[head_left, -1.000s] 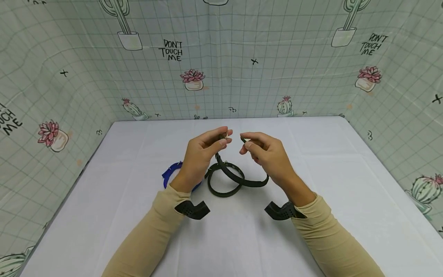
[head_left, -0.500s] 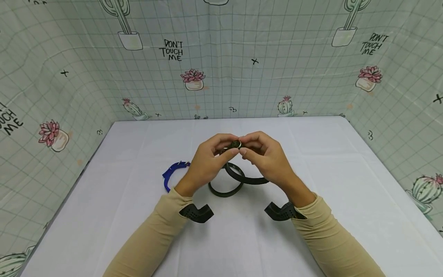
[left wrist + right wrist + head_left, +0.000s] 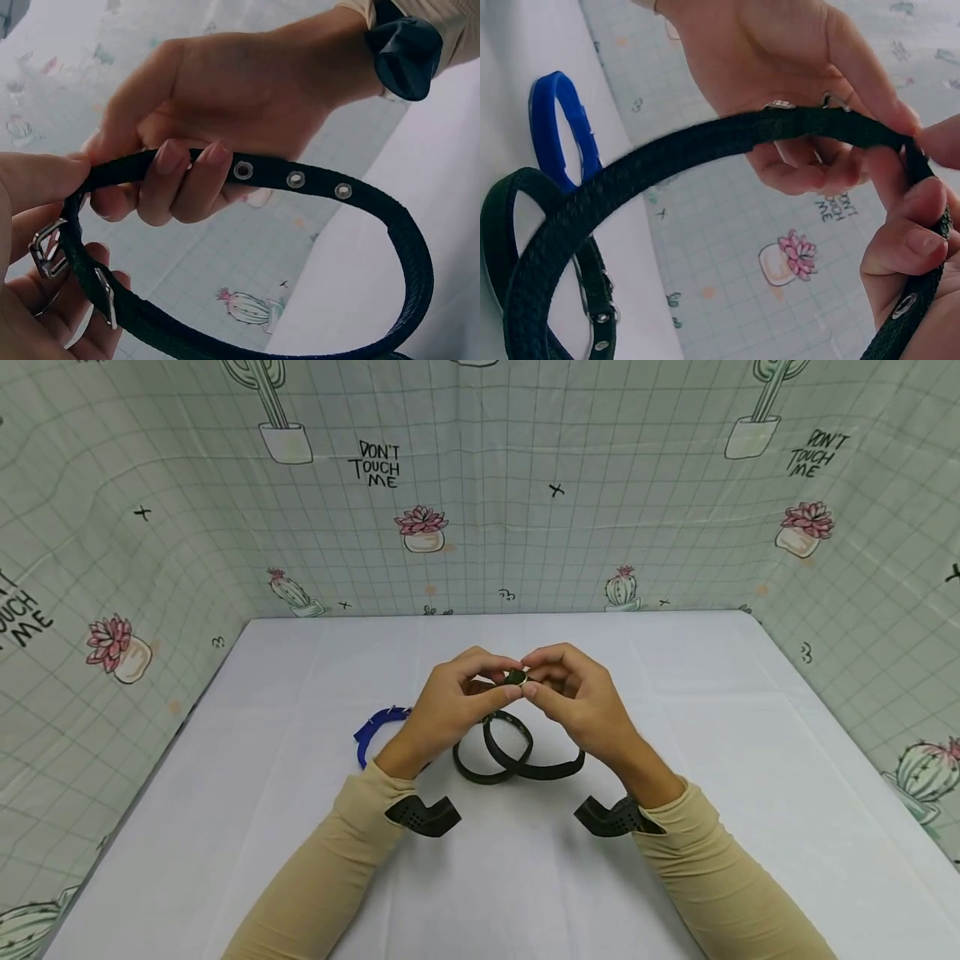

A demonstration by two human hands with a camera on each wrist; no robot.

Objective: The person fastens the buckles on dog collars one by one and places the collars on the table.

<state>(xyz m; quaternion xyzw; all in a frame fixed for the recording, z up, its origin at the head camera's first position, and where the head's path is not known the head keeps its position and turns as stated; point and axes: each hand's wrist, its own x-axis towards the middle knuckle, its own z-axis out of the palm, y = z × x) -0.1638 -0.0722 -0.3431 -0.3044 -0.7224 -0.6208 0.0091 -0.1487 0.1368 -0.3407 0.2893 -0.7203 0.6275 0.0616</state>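
Though head view seemingly hides eyelets [image 3: 296,179], left wrist shows them along collar [image 3: 416,262].

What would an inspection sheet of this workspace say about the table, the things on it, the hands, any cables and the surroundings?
Surface: white, cloth-covered table, lightly creased.
Job's things: near-black, looped fabric strap with a silver metal buckle and metal-rimmed holes, held up; whether it is fastened cannot be told.
Clutter: second dark, round strap loop and bright blue strap loop, both on the table; the blue one is partly hidden by the left arm in the head view.
Hands: left hand holds the strap's buckle end; right hand holds the end with holes.
Cables: nothing seen.
Surroundings: pale, grid-patterned sheet printed with potted plants and "DON'T TOUCH ME".
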